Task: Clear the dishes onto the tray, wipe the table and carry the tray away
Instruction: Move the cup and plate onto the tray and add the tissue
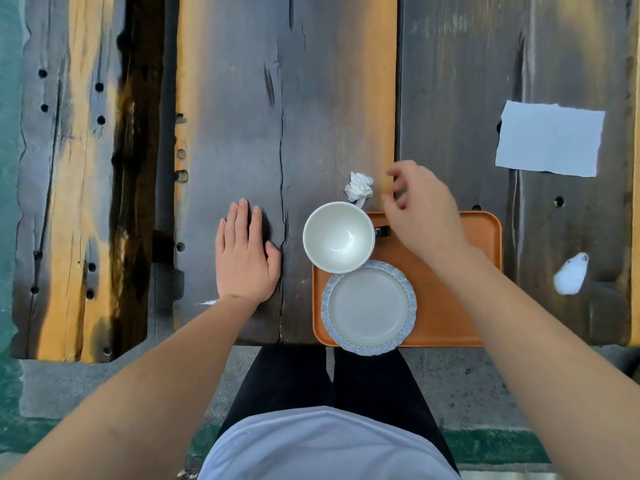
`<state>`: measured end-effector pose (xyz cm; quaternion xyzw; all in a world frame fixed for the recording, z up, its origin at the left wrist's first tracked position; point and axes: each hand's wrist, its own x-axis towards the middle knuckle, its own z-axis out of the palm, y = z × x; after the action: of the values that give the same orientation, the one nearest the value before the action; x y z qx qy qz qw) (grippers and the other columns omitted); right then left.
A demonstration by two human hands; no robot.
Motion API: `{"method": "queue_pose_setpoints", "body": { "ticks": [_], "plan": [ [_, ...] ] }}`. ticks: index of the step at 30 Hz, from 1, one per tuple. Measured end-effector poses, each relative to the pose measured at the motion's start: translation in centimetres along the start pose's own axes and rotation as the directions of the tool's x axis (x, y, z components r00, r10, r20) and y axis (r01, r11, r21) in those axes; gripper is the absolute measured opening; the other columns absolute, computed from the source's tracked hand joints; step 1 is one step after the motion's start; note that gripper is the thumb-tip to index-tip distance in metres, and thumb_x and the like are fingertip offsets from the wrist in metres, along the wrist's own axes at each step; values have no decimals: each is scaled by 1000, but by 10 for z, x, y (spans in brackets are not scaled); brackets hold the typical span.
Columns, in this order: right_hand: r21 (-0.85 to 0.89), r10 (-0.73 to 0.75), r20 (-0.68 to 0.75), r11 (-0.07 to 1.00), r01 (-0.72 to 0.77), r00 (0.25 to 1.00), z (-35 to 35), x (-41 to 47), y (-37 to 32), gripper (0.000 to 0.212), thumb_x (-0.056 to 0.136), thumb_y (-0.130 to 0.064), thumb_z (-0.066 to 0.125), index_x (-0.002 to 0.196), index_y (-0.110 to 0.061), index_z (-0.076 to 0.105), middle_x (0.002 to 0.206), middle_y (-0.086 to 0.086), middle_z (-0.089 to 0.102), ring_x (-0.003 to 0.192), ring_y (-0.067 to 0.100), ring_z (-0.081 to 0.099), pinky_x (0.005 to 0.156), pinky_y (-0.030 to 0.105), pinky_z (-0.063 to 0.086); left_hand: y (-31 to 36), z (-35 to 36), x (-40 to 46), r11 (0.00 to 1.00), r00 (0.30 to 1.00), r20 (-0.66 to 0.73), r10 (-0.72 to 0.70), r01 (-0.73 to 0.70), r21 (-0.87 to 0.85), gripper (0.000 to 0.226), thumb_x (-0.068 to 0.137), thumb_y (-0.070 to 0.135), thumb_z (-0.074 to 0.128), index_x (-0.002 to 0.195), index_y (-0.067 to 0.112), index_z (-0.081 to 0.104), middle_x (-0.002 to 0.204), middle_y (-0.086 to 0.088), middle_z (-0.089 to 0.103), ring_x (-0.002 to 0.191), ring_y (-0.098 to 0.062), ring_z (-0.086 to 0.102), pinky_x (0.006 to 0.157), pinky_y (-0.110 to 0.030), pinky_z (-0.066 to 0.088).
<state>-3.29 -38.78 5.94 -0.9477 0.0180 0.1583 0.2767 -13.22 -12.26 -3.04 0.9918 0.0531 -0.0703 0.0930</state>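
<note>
Left hand (244, 252) is laid flat on the table (239, 133), fingers straight and close together, nothing held. Right hand (424, 211) is held above the far edge of the tray (450, 306), fingers loosely curled, nothing gripped; a crumpled tissue (360, 188) is seen just beside its fingertips. Bowl (338, 237) is set at the tray's far left corner, overhanging the rim. Plate (369, 307) is placed at the near left corner, its edge tucked under the bowl and jutting past the table edge. A flat paper sheet (550, 138) is noted well to the right, a smaller white scrap (571, 273) nearer.
</note>
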Motion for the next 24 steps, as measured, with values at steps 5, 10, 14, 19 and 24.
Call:
{"method": "queue_pose_setpoints", "body": {
  "ticks": [5,10,14,19,24],
  "plan": [
    [-110,-70,139,990,86,988,22,25,0,34,90,-31,65,123,-28,56,118,-1,54,88,24,64,77,41,54,-1,1,2,1000,1000,-11,-4,4,-6,64,94,26,39,154,2,35,165,-20,26,155,-34,19,127,-48,14],
    [-75,-67,147,994,79,987,33,35,-2,38,89,-32,68,126,-28,58,116,2,54,90,26,65,81,43,54,-2,2,2,999,1000,-12,2,-3,-33,63,95,27,38,153,2,36,164,-20,27,154,-34,20,127,-47,12],
    [-46,-47,125,997,53,991,39,37,2,27,91,-28,66,118,-26,64,106,0,55,84,26,63,78,43,53,-7,1,2,992,999,-35,2,-6,-125,58,96,21,42,151,5,41,163,-17,31,154,-32,23,127,-45,13],
    [10,32,11,999,-32,999,39,30,5,17,92,-26,59,108,-21,66,102,0,57,79,22,61,74,42,53,-2,1,4,989,996,-70,-48,38,-140,57,91,13,48,147,4,47,161,-17,35,152,-33,26,126,-47,17],
    [176,106,-166,981,-77,980,24,-4,7,14,93,-23,58,105,-20,63,103,-1,58,74,10,59,70,24,46,-3,0,3,987,996,-74,-50,38,-155,56,90,12,50,146,4,48,161,-17,36,152,-33,27,126,-47,17]
  ]
}}
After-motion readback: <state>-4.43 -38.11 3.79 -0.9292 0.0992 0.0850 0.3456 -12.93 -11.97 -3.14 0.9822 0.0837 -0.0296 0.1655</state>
